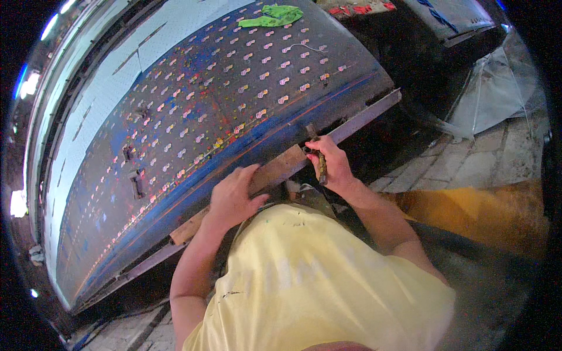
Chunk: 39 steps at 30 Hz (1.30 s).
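Note:
Along the near edge of a large paint-stained table [234,76], patterned with rows of small printed motifs, lies a wooden bar [277,169]. My left hand [233,198] rests on the bar, its thumb spread away from the fingers, holding nothing I can see. Just past the bar's right end, my right hand [332,160] is closed round a short stick-like tool [322,168], brownish yellow with a dark upper end. Its exact kind does not show. The tool stands roughly upright beside the metal edge rail [366,119].
A bright green cloth [274,16] lies on the table's far side. Small dark brackets [137,183] sit toward the left. Clear plastic sheeting [492,96] hangs at the right over brick paving [448,161]. An orange-yellow curved panel [474,212] is close to my right arm.

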Available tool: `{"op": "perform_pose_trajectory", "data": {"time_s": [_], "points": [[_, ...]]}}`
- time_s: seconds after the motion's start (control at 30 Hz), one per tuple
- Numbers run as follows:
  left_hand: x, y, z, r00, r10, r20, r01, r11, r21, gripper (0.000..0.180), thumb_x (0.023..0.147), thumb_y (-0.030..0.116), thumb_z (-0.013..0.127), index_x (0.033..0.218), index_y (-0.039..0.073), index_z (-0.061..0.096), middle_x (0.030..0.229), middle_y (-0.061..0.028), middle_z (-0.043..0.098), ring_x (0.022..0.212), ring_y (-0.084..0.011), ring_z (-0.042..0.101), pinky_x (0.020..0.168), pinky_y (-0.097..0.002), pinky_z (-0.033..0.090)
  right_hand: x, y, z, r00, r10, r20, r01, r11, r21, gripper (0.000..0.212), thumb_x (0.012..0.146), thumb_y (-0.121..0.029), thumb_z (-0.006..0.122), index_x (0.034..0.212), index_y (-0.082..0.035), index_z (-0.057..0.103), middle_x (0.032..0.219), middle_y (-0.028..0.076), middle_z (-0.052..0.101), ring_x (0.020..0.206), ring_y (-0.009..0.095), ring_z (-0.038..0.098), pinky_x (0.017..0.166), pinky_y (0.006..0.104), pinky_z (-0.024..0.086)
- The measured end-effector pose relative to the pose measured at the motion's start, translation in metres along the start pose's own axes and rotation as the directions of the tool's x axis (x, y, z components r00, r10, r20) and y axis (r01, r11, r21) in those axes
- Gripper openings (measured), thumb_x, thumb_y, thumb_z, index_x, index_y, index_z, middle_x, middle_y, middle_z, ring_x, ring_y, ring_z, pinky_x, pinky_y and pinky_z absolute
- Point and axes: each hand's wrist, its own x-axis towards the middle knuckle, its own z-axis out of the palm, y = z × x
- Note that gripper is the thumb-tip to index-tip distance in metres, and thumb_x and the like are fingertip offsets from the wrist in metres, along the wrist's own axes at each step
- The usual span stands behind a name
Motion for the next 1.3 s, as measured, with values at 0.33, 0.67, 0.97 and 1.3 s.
{"op": "perform_pose_trajectory", "data": {"time_s": [0.33, 0.67, 0.97, 1.3], "points": [[0.111, 0.052, 0.057, 0.977, 0.211, -0.002, -0.211, 0.977, -0.017, 0.079, 0.09, 0.018, 0.085, 0.162, 0.016, 0.051, 0.134, -0.0201, 0.07, 0.123, -0.0447, 0.072, 0.1, -0.0537, 0.063, -0.027, 0.004, 0.012, 0.981, 0.087, -0.176, -0.096, 0.995, -0.042, 0.037, 0.095, 0.002, 0.083, 0.13, -0.004, 0.074, 0.119, 0.018, 0.073, 0.107, 0.037, 0.075, 0.092, 0.0449, 0.061], [0.11, 0.049, 0.056, 0.955, 0.296, 0.001, -0.296, 0.955, 0.01, 0.05, 0.092, 0.015, 0.08, 0.14, 0.019, 0.066, 0.119, -0.0141, 0.07, 0.112, -0.0421, 0.073, 0.09, -0.0526, 0.064, -0.051, 0.008, 0.029, 0.965, 0.133, -0.224, -0.17, 0.974, -0.152, 0.027, 0.095, -0.015, 0.088, 0.12, -0.006, 0.081, 0.11, 0.018, 0.075, 0.098, 0.04, 0.076, 0.084, 0.0471, 0.063], [0.11, 0.053, 0.056, 0.954, 0.3, 0.016, -0.3, 0.953, 0.048, 0.047, 0.093, 0.016, 0.079, 0.138, 0.016, 0.067, 0.12, -0.0142, 0.071, 0.111, -0.04, 0.074, 0.092, -0.0521, 0.064, -0.05, 0.004, 0.042, 0.933, 0.158, -0.322, -0.211, 0.968, -0.136, 0.029, 0.092, -0.011, 0.088, 0.12, -0.007, 0.079, 0.111, 0.018, 0.075, 0.101, 0.042, 0.075, 0.083, 0.0476, 0.063], [0.115, 0.059, 0.056, 0.948, 0.305, 0.094, -0.318, 0.925, 0.207, 0.041, 0.09, 0.012, 0.079, 0.127, 0.009, 0.062, 0.119, -0.0174, 0.071, 0.11, -0.0405, 0.075, 0.092, -0.0503, 0.065, -0.075, 0.002, 0.019, 0.986, -0.004, -0.169, -0.045, 0.957, -0.287, 0.036, 0.096, -0.016, 0.079, 0.131, -0.006, 0.076, 0.09, 0.016, 0.074, 0.078, 0.04, 0.075, 0.072, 0.0497, 0.061]]}}
